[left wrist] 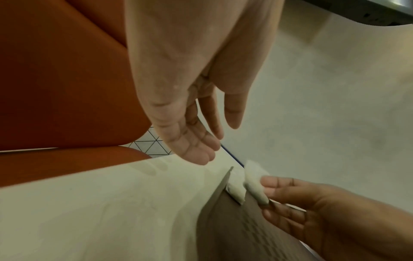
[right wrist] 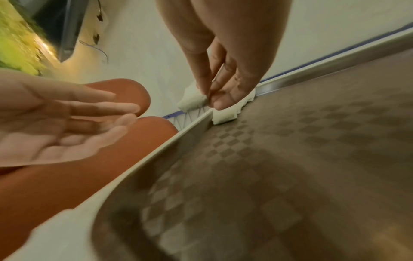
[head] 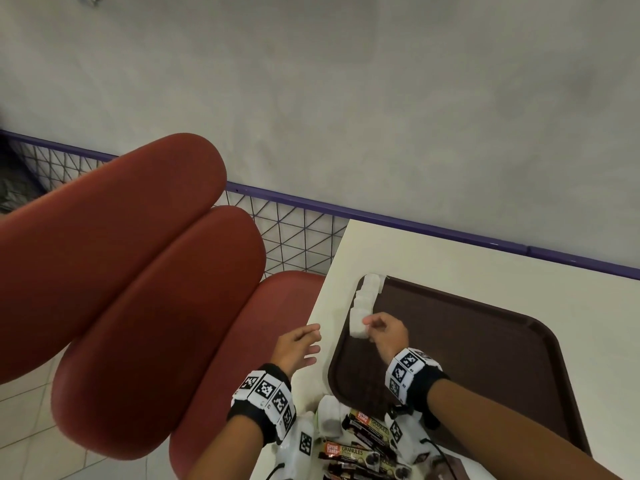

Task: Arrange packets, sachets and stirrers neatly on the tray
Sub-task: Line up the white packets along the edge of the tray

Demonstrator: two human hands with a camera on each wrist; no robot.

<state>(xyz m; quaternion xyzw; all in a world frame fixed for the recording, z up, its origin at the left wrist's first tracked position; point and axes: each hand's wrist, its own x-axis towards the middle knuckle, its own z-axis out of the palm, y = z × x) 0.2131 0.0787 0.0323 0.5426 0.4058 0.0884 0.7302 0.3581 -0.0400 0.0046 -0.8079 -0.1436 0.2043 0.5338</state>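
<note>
A brown tray [head: 485, 341] lies on the white table [head: 346, 258]. A row of white sachets [head: 367, 292] runs along the tray's left rim. My right hand [head: 369, 325] pinches one white sachet [head: 358, 331] at the near end of that row, just above the tray. In the right wrist view the right hand [right wrist: 209, 98] holds the sachet [right wrist: 192, 100] over the row [right wrist: 225, 114]. My left hand [head: 311, 341] hovers open over the table's left edge, holding nothing. The left wrist view shows the left hand [left wrist: 220, 139] with straight fingers, and the pinched sachet [left wrist: 254, 180].
A loose pile of dark coffee granule packets [head: 363, 452] and white sachets [head: 327, 414] lies at the table's near edge beside the tray. Red cushioned seats [head: 138, 271] stand left of the table. A purple wire railing [head: 294, 233] runs behind.
</note>
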